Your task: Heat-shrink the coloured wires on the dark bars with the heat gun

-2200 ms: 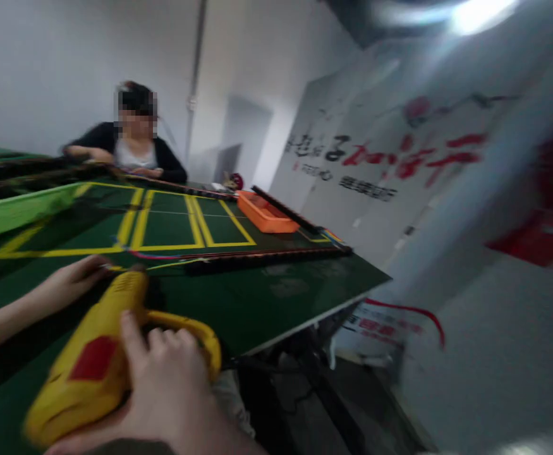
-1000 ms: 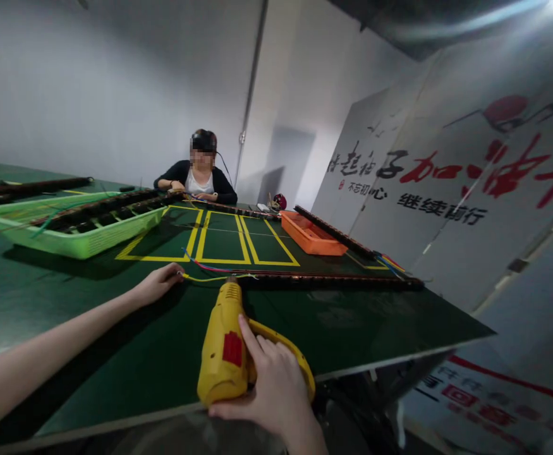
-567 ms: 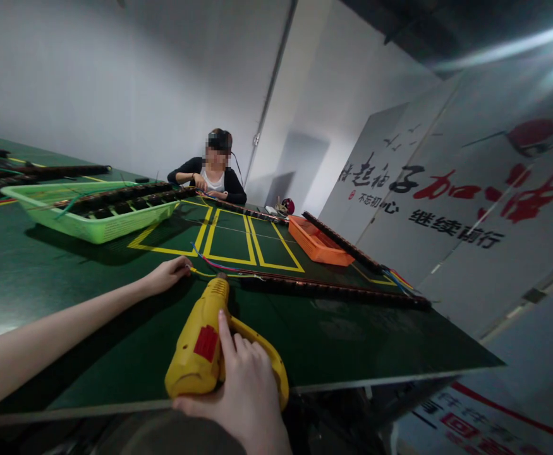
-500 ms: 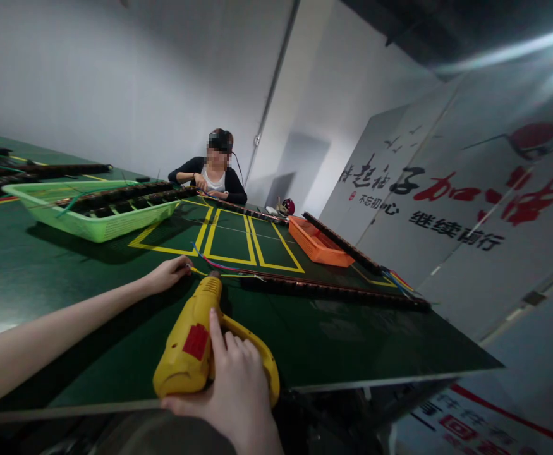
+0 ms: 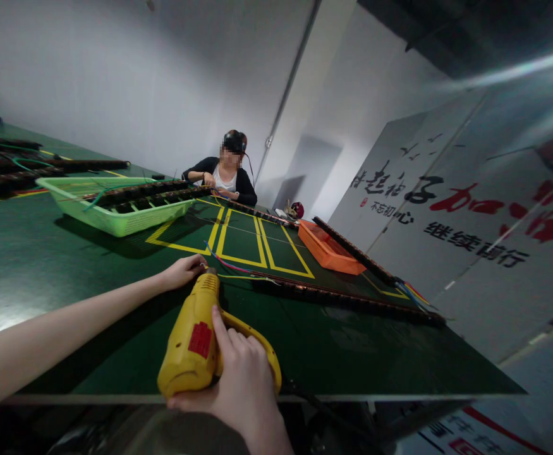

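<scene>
A yellow heat gun [image 5: 186,347] with a red label is in my right hand [image 5: 245,376], its fingers wrapped round the handle and the index finger stretched along the body. The nozzle points away from me, close to the fingertips of my left hand [image 5: 184,272]. Those fingers pinch the end of a yellow wire [image 5: 241,277], partly hidden behind the nozzle. That wire runs right to a long dark strip with coppery parts [image 5: 347,299], lying on the green table [image 5: 318,354]. Blue and red wires [image 5: 222,257] from the same strip lie just beyond.
A light green basket [image 5: 115,221] holding similar dark strips stands at the left. An orange basket [image 5: 326,249] stands at the right, a strip [image 5: 356,249] leaning along its edge. More strips [image 5: 15,167] lie far left. Across the table sits a person [image 5: 226,170] with hands on a strip.
The heat gun's nozzle has come closer to my left fingertips and the wire end. My view has turned slightly left, so the scene sits further right.
</scene>
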Motion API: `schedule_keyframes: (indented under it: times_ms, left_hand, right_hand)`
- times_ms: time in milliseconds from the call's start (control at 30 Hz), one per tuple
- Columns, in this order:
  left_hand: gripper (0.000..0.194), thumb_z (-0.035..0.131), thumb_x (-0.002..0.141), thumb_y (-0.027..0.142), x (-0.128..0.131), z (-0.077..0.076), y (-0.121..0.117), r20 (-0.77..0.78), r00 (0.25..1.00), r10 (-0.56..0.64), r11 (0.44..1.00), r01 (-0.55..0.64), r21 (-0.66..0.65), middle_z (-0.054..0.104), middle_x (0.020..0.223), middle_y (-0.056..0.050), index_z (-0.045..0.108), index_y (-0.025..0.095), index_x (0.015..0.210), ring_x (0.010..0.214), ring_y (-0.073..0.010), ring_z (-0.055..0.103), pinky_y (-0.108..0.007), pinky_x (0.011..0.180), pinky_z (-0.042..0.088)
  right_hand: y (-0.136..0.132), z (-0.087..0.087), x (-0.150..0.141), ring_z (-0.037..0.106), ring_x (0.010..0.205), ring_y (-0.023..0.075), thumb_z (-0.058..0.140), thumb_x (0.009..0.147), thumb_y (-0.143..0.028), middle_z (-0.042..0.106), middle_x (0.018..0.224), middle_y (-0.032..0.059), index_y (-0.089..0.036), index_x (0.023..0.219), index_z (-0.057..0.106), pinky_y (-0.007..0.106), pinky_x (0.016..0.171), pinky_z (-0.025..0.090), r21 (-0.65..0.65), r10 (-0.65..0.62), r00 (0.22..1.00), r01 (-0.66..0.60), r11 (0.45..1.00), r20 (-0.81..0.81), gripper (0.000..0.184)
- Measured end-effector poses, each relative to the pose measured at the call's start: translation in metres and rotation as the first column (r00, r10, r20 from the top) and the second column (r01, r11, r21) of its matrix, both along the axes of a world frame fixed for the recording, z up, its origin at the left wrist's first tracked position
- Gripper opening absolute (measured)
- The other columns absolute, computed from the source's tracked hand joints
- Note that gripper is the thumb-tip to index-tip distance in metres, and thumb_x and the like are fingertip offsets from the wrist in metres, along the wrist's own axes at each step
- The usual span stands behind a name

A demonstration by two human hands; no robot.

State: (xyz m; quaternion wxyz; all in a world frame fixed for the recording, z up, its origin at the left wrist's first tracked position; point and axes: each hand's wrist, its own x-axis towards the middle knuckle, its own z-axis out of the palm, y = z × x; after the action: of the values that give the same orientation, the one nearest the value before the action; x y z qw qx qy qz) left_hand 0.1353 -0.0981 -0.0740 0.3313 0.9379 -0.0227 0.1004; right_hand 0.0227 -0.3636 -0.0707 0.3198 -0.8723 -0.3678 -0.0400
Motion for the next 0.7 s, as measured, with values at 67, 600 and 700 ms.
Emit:
schedule_keyframes:
  times_ms: [67, 600, 700]
  left_hand:
    - [0.046, 0.038, 0.072, 0.052, 0.000, 0.000, 0.000, -0.005, 1.000, -0.012, 1.000, 0.012, -0.001, 0.061, 0.092, -0.009, 0.052, 0.013, 0.093, 0.088, -0.0200, 0.056, -0.032, 0.083, 0.043]
    - [0.039, 0.039, 0.075, 0.045, -0.002, 0.003, -0.002, -0.080, 0.996, 0.024, 0.999, -0.026, -0.030, 0.061, 0.090, -0.005, 0.054, 0.014, 0.093, 0.086, -0.0173, 0.055, -0.027, 0.080, 0.041]
    - [0.042, 0.036, 0.078, 0.050, 0.000, 0.007, -0.005, -0.090, 0.996, 0.023, 1.000, -0.023, 0.004, 0.060, 0.085, -0.005, 0.056, 0.014, 0.085, 0.081, -0.0165, 0.054, -0.026, 0.075, 0.041]
  right_hand:
    - [-0.013, 0.002, 0.002, 0.054, 0.097, 0.0294, 0.067, 0.043, -0.074, 0.058, 0.111, 0.0079, -0.024, 0.146, 0.018, 0.047, 0.088, 0.040, -0.019, -0.012, 1.000, 0.011, 1.000, -0.028, 0.124]
    - [-0.061, -0.014, 0.003, 0.051, 0.105, 0.0288, 0.070, 0.053, -0.064, 0.053, 0.121, 0.0077, -0.024, 0.147, 0.007, 0.042, 0.092, 0.039, -0.121, -0.202, 0.979, 0.203, 0.972, 0.021, 0.120]
    - [-0.055, -0.014, 0.001, 0.050, 0.106, 0.0301, 0.067, 0.054, -0.066, 0.053, 0.120, 0.0100, -0.018, 0.147, 0.012, 0.044, 0.093, 0.038, -0.173, -0.199, 0.980, 0.192, 0.966, -0.025, 0.118]
